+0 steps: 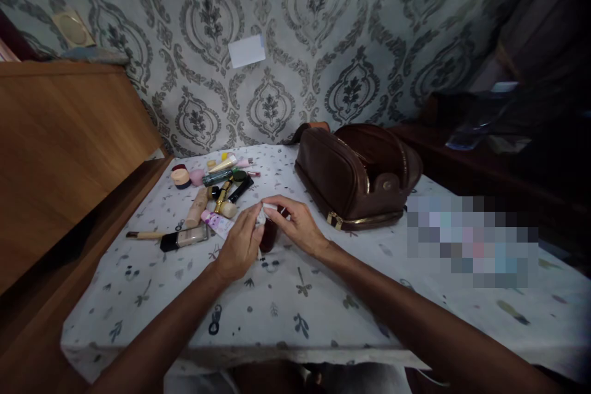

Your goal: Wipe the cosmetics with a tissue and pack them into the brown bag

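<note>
My left hand (240, 243) and my right hand (298, 225) meet over the middle of the table (286, 301). Both close on a small dark red bottle (269, 235) with a pale cap, held just above the patterned cloth. The left hand's fingers wrap the bottle's left side, and the right hand's fingertips pinch at its top. A heap of cosmetics (217, 188) lies to the left of my hands: tubes, small jars, a lipstick-like stick. A brown leather toiletry bag (355, 175) stands unzipped just right of my hands.
A makeup brush (148, 236) and a flat foundation bottle (191, 236) lie near the left hand. A wooden cabinet (60, 148) flanks the table on the left. Dark furniture with clutter (498, 129) stands to the right. A patterned wall rises behind.
</note>
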A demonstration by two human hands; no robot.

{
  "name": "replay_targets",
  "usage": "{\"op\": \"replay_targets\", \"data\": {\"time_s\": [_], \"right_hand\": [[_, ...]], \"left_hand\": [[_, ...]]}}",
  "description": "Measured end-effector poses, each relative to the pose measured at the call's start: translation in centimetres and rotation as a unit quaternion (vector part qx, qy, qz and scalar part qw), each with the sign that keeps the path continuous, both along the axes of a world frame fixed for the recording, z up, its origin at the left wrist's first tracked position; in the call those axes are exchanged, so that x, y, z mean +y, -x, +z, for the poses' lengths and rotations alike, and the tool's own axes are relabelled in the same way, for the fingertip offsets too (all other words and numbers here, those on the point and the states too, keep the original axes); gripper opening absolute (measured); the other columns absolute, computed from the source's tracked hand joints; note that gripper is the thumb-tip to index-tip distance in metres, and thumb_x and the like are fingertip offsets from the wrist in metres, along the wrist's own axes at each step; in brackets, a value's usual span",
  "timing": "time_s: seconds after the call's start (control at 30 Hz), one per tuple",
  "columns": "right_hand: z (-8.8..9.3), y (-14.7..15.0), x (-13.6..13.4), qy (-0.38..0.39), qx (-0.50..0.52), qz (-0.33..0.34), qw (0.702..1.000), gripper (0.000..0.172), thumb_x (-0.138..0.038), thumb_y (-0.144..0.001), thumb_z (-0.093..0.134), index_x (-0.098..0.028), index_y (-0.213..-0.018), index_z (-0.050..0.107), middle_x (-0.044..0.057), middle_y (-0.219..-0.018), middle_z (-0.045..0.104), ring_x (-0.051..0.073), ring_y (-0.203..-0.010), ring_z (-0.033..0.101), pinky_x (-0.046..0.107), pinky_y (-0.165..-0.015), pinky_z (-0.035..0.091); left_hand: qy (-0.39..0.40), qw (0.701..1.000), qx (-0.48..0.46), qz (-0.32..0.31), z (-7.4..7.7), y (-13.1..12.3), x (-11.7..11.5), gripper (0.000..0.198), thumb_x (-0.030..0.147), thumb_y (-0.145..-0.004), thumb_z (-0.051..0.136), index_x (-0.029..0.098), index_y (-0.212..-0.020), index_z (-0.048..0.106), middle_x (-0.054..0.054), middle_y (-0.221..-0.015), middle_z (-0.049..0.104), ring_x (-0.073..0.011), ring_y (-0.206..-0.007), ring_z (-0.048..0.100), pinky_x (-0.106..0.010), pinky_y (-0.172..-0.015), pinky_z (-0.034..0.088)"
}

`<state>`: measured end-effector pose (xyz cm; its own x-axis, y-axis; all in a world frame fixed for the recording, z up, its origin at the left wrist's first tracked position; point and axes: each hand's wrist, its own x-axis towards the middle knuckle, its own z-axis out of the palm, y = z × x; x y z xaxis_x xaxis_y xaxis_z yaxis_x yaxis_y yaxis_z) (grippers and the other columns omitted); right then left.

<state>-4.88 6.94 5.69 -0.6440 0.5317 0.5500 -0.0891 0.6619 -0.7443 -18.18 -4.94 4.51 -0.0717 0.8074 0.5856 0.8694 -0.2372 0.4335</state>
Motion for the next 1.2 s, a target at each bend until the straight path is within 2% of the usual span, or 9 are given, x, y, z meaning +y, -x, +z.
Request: {"op": "replay_targets", "data": {"time_s": [0.17,0.33,0.47,0.73,1.0,1.2], "right_hand": [[-0.4,-0.5,-0.3,0.008,0.027,-0.017,0.999,0.028,-0.037,-0.093,0.054,-0.018,-0.107,0.068,0.007,-0.101,0.073,0.018,-0.084,0.066,0.028,-0.072,0.050],[-0.8,-1.1,-0.2,0.014,0.028,-0.038,0.999,0.028,-0.039,-0.092,0.056,-0.018,-0.105,0.069,0.006,-0.098,0.074,0.018,-0.081,0.066,0.028,-0.073,0.050],[-1.0,-1.2,0.3,-0.003,0.022,-0.043,0.999,0.028,-0.040,-0.091,0.057,-0.018,-0.104,0.069,0.005,-0.093,0.073,0.017,-0.078,0.065,0.028,-0.072,0.050],[-1.0,-1.4,0.8,-0.009,0.008,-0.056,0.998,0.028,-0.042,-0.091,0.055,-0.017,-0.097,0.067,0.004,-0.087,0.071,0.015,-0.069,0.060,0.026,-0.065,0.046],[-1.0,-1.4,0.9,-0.005,0.015,-0.047,0.999,0.027,-0.041,-0.091,0.055,-0.017,-0.093,0.066,0.003,-0.082,0.069,0.015,-0.068,0.059,0.025,-0.062,0.044],[-1.2,-1.4,0.9,0.036,0.023,-0.044,0.998,0.031,-0.047,-0.091,0.055,-0.018,-0.091,0.063,0.003,-0.080,0.065,0.015,-0.070,0.057,0.026,-0.064,0.044]], "left_hand": [[-0.032,0.999,-0.018,-0.024,-0.2,0.1,0.4,0.041,0.028,-0.102,0.035,0.018,-0.140,0.047,-0.013,-0.135,0.059,-0.0214,-0.128,0.053,-0.043,-0.109,0.044],[-0.047,0.999,-0.010,-0.022,0.2,0.0,1.0,0.034,0.026,-0.101,0.042,0.017,-0.129,0.057,-0.012,-0.119,0.068,-0.0205,-0.112,0.063,-0.039,-0.099,0.051],[-0.048,0.998,0.019,-0.023,0.2,0.3,1.0,0.034,0.024,-0.101,0.041,0.016,-0.129,0.057,-0.012,-0.111,0.069,-0.0198,-0.104,0.063,-0.037,-0.094,0.052],[0.028,0.999,0.020,-0.009,-0.6,1.3,0.2,0.033,0.029,-0.101,0.038,0.017,-0.122,0.062,-0.010,-0.099,0.068,-0.0206,-0.093,0.062,-0.038,-0.088,0.053],[0.103,0.994,0.022,0.004,-0.2,1.2,-1.0,0.031,0.030,-0.101,0.037,0.019,-0.108,0.065,-0.006,-0.089,0.062,-0.0196,-0.085,0.058,-0.034,-0.082,0.050],[0.141,0.990,0.013,0.017,-0.2,1.2,-1.9,0.032,0.032,-0.102,0.034,0.019,-0.100,0.064,-0.005,-0.088,0.058,-0.0192,-0.084,0.056,-0.033,-0.080,0.047]]}}
